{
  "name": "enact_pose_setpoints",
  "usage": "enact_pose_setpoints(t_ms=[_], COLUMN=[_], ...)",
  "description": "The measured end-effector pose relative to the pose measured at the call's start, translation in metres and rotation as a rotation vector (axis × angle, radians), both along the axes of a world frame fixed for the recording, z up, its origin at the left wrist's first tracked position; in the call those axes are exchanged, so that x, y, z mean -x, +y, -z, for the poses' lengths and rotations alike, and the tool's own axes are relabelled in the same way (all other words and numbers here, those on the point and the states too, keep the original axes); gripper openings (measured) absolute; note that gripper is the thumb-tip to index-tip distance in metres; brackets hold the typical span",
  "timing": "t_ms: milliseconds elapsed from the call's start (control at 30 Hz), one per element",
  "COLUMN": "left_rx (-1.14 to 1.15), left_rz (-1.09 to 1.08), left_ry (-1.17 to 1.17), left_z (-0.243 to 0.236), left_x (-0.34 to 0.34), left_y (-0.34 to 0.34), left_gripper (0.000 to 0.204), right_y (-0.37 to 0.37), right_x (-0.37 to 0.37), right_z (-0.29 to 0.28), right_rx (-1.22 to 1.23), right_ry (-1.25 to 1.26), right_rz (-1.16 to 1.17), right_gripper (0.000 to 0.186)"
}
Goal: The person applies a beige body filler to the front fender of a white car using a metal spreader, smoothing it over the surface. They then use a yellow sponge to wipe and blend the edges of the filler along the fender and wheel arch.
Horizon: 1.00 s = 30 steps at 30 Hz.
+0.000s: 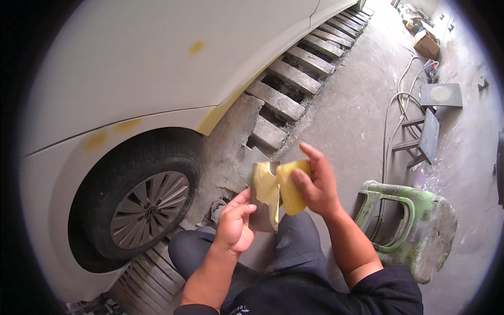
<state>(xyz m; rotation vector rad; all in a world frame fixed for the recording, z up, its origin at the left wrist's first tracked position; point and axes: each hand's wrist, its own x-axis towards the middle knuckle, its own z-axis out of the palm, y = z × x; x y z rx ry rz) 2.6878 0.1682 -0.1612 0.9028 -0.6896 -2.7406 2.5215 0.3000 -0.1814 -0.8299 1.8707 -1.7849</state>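
Note:
My left hand (235, 223) grips a flat grey mixing plate (260, 218) by its left edge. Pale yellow putty (266, 185) is smeared over much of the plate. In my right hand (321, 189) is a yellow putty spreader (292, 195), pinched between thumb and fingers. Its edge is at the plate's right side, by the putty; whether the two touch, I cannot tell. Both hands are in front of my knees. To the left stands a white car (157, 68), with yellow filler patches on its panel, above the wheel arch and along the sill.
The car's wheel (149, 210) is close on my left. Slats (291, 76) with gaps between them run beside the car. A worn green stool (420, 220) lies at right, with a small grey stool (428, 136), a hose (387, 136) and a cardboard box (426, 44) beyond.

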Motion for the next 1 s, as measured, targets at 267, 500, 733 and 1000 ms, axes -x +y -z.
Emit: enact_pose_setpoints(t_ms=[267,500,733,1000], left_rx=[0.114,0.151,0.149,0.227], left_rz=[-0.017,-0.155,-0.329,-0.431], left_ry=[-0.043,0.001,0.022,0.061], left_z=[-0.003,-0.007,-0.001,-0.001], left_x=[-0.010,-0.026,-0.030,-0.053], left_y=[-0.010,-0.032,-0.022,-0.045], left_gripper=[0.052,0.053,0.051,0.051], right_y=[0.005,0.003,-0.026,-0.016], right_x=[-0.009,-0.044,-0.069,-0.077], right_z=[-0.013,-0.006,-0.019,0.007], right_rx=[0.266,0.081,0.227,0.073], right_ry=[-0.282,0.344,0.842,0.789], right_rz=[-0.062,-0.045,0.064,-0.029], right_gripper=[0.055,0.055,0.048,0.043])
